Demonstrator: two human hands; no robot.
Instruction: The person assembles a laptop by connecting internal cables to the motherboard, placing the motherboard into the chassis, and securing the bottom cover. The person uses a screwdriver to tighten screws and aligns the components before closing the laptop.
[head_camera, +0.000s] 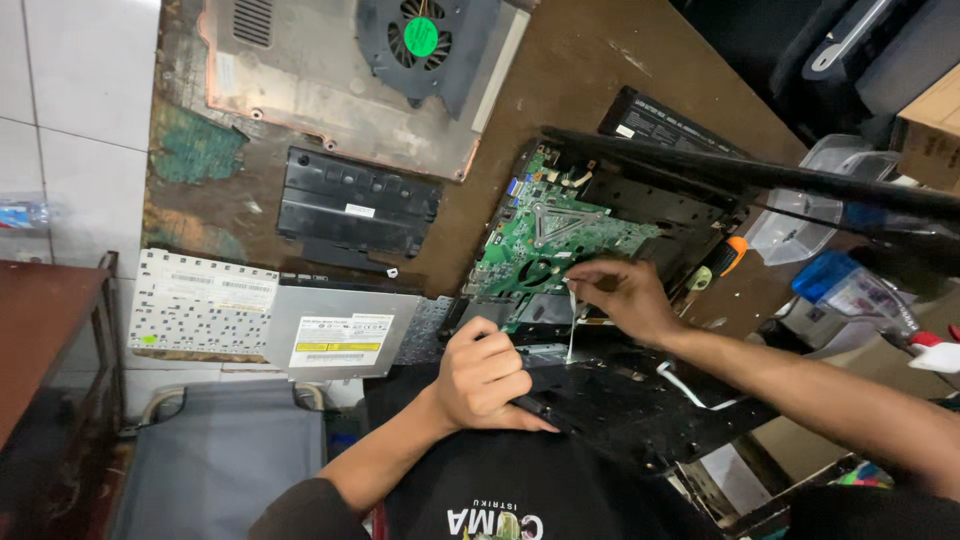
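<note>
My left hand (485, 378) is clenched on the near edge of the opened laptop base (610, 400), steadying it on the table (590, 60). My right hand (625, 295) pinches a thin white ribbon cable (571, 325) beside the green circuit board (550, 240). Risk: a sideways or hard pull could tear the ribbon or damage its connector.

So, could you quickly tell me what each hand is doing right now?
Left hand: closed, pressing on the laptop base.
Right hand: pinching a thin white ribbon cable.
</note>
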